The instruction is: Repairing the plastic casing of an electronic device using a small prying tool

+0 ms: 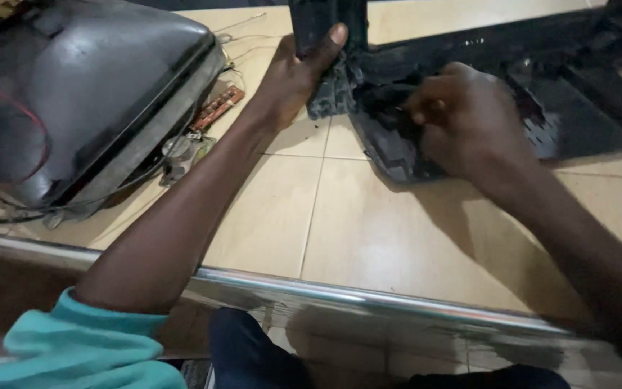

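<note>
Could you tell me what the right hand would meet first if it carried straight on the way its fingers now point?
Probably the black plastic housing: the right hand points left into its broken edge, seemingly touching it already.

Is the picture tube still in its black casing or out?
Out: the picture tube lies alone on the tiled floor, apart from the black casing.

Everything's laid out on a beige tiled floor point(368, 230). A dark picture tube point(88, 94) is set at the left, with a small circuit board point(217, 106) beside it. A black plastic casing point(541, 86) is spread at the right.
</note>
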